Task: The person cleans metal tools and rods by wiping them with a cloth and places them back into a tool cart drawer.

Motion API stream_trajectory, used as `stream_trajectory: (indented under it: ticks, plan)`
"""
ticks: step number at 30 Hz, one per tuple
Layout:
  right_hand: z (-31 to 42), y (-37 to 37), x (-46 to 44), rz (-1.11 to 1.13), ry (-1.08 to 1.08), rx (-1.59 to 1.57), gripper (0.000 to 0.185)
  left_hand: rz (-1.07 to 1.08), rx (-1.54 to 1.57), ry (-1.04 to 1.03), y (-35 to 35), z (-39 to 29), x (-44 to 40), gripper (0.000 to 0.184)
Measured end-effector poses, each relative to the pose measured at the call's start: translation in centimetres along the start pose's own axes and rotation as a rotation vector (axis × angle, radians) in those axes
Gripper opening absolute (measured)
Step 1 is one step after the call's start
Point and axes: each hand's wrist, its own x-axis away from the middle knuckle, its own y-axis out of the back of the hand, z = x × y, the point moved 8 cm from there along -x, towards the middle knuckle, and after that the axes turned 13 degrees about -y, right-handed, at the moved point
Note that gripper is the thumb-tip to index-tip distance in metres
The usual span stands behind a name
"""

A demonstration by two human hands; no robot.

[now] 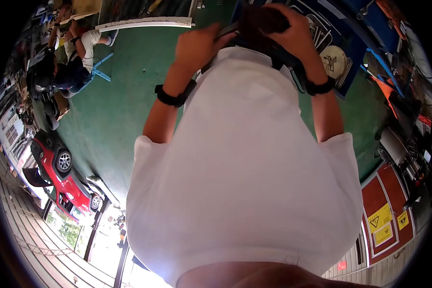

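Note:
My left hand point(197, 45) is closed around a slim, greyish bar-like tool point(227, 31) that points at a dark reddish-brown part point(254, 21). The fingers of my right hand point(293, 31) are wrapped about the right side of that dark part, which looks rounded and bulky; its exact kind is too dark to make out. The tool's far end meets or passes behind the part, and I cannot tell which. Both hands are held out in front of my white shirt point(245, 158), with black bands on both wrists.
Beside my right hand, a blue cart point(343, 89) holds metal rods and a round cream-coloured disc point(333, 62). Another person point(74, 62) sits on a blue stool at upper left. A red car point(65, 177) stands at left; red-brown panels point(386, 192) with yellow warning signs are at right.

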Motion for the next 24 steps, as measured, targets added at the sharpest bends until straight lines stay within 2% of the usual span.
stream_trajectory:
  ticks: [2,4,7,8,9,10,11,13,17,21,23,24]
  plan:
    - [0.2,2.5,0.0,-0.263,-0.003,0.023,0.043,-0.034,0.01,0.0,0.8,-0.3,-0.2,0.042]
    - [0.4,3.1,0.4,-0.346,-0.06,0.133,0.048,-0.027,0.13,0.027,0.8,-0.7,0.3,0.048]
    - [1.3,3.1,0.8,-0.346,-0.043,0.073,0.047,-0.068,0.198,-0.042,0.9,-2.3,-0.2,0.045]
    - [2.0,2.3,1.0,-0.289,0.092,0.11,0.048,-0.066,0.197,-0.044,0.6,-2.0,-0.4,0.045]
    - [2.5,1.4,1.6,-0.231,0.223,0.147,0.05,0.018,0.143,-0.039,-0.6,-1.6,-0.7,0.037]
    - [2.0,0.8,1.8,-0.233,0.214,0.146,0.05,0.104,0.091,-0.035,-1.6,-1.3,-0.8,0.03]
    - [1.6,-0.9,1.8,-0.127,0.24,0.192,0.049,0.109,0.095,-0.044,-1.9,-1.1,-1.1,0.03]
    - [1.7,-2.4,1.8,0.008,0.22,0.226,0.049,0.333,-0.005,-0.034,-3.6,-0.9,-0.7,0.023]
    - [-2.8,-1.4,1.2,-0.151,0.096,0.127,0.054,0.251,0.092,-0.028,-2.7,-1.7,-0.4,0.023]
    - [-3.6,-3.0,0.9,-0.07,0.114,0.157,0.054,0.254,0.1,0.039,-3.1,-0.4,0.1,0.022]
    - [-1.3,-4.6,1.6,-0.03,0.268,0.254,0.051,0.252,0.104,0.043,-3.6,0.0,0.5,0.021]
    - [-0.7,-4.5,1.6,-0.036,0.265,0.259,0.051,0.235,0.131,0.041,-3.7,0.1,0.5,0.021]
